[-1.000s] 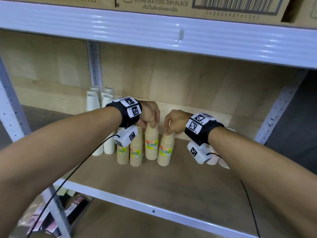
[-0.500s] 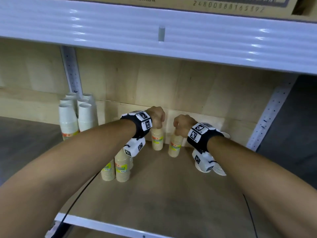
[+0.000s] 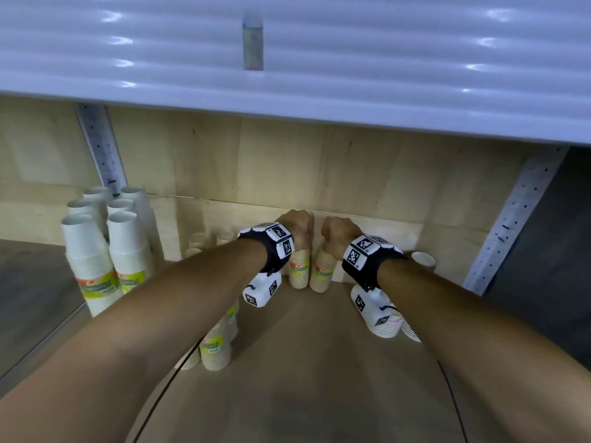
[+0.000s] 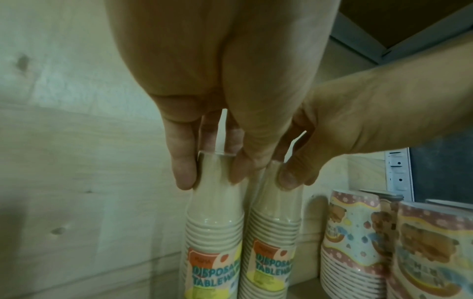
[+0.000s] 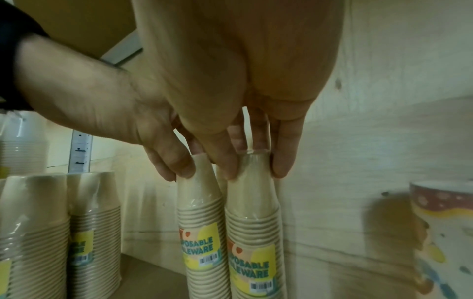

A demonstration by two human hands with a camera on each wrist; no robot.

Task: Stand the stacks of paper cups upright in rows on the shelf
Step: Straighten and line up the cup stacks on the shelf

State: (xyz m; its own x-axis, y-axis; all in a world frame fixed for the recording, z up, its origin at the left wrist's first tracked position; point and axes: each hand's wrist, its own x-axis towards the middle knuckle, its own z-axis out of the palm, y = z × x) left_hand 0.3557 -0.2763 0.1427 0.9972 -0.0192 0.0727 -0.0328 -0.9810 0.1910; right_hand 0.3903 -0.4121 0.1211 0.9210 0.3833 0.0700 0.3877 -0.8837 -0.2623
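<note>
Two wrapped stacks of tan paper cups stand upright side by side at the back of the wooden shelf (image 3: 319, 378), close to the back wall. My left hand (image 3: 300, 228) pinches the top of the left stack (image 3: 299, 270) from above. My right hand (image 3: 335, 233) pinches the top of the right stack (image 3: 323, 274) the same way. The left wrist view shows my left hand (image 4: 212, 174) with fingers and thumb round its stack (image 4: 215, 222). In the right wrist view my right hand (image 5: 253, 168) grips its stack (image 5: 253, 222).
Several tall white cup stacks (image 3: 96, 251) stand at the back left. More tan stacks (image 3: 216, 346) stand under my left forearm. Patterned cup stacks (image 3: 387, 327) sit by my right wrist. The white upper shelf beam (image 3: 287, 59) hangs low overhead.
Both hands have carried their tan stacks from the group near the shelf's middle back to the rear wall. The two stacks now stand close together there.
</note>
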